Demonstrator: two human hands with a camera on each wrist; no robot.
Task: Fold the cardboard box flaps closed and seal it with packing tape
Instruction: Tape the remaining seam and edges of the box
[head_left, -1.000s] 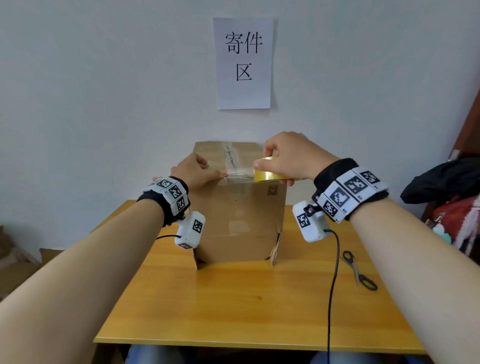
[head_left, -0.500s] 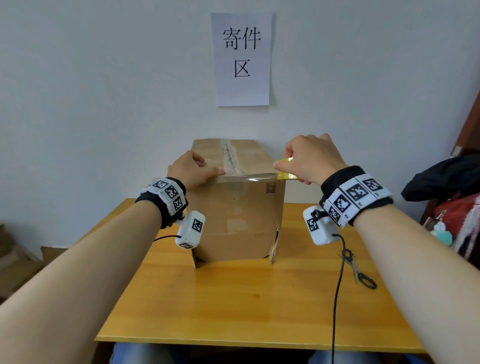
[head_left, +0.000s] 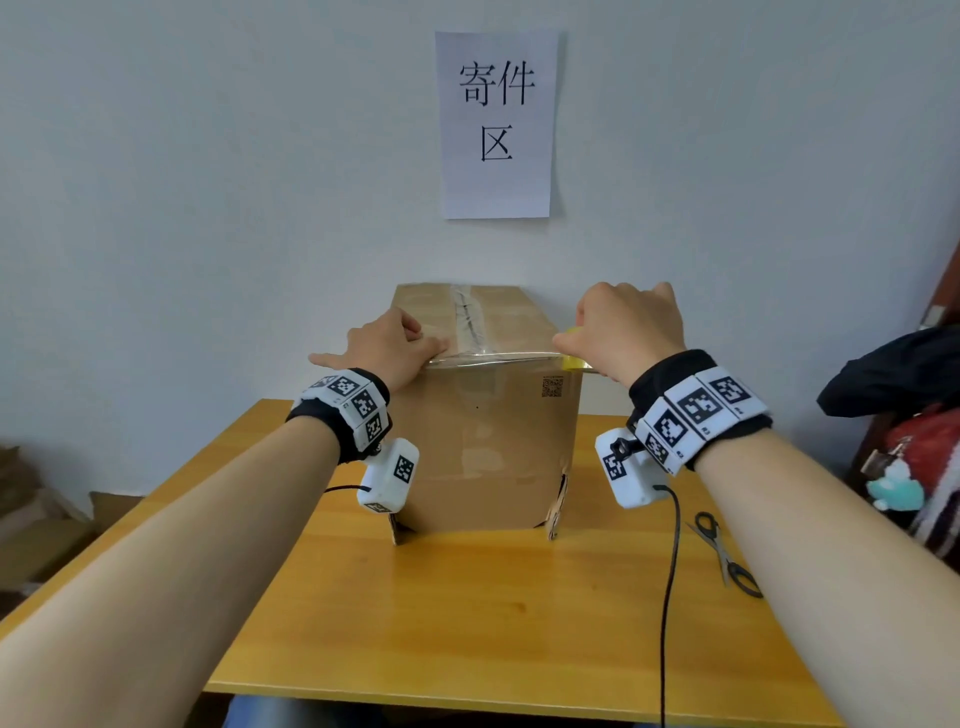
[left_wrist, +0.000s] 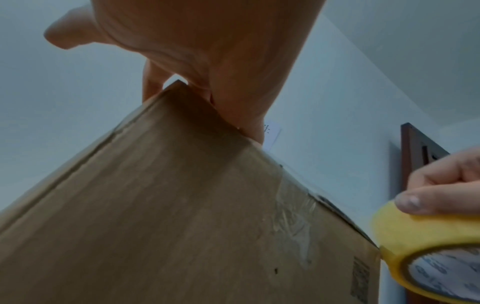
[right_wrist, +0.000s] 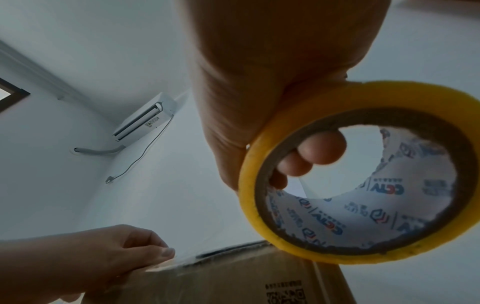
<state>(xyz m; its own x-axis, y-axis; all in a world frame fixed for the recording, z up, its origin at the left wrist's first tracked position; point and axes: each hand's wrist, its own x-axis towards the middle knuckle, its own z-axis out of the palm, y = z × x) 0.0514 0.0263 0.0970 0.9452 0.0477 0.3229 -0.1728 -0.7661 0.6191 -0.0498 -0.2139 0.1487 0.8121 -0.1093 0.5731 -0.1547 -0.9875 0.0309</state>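
A closed cardboard box (head_left: 488, 441) stands upright on the wooden table (head_left: 467, 623), with clear tape running down its top seam. My left hand (head_left: 395, 348) lies over the box's near left top corner, its thumb pressing a tape end onto the near top edge. My right hand (head_left: 623, 327) grips a yellow tape roll (head_left: 576, 358) at the near right top corner. A clear strip stretches along the edge between thumb and roll. The right wrist view shows fingers through the roll (right_wrist: 389, 95) core. In the left wrist view the roll (left_wrist: 428, 236) sits past the box (left_wrist: 182, 205) edge.
Black scissors (head_left: 724, 558) lie on the table right of the box. A black cable (head_left: 670, 597) hangs from the right wrist camera across the table. Dark and red bags (head_left: 914, 441) crowd the right edge. A paper sign (head_left: 496, 124) hangs on the wall behind.
My right hand has carried the roll rightward along the near top edge, from near the box's middle to its right corner, drawing out tape. The left hand has stayed at the left corner.
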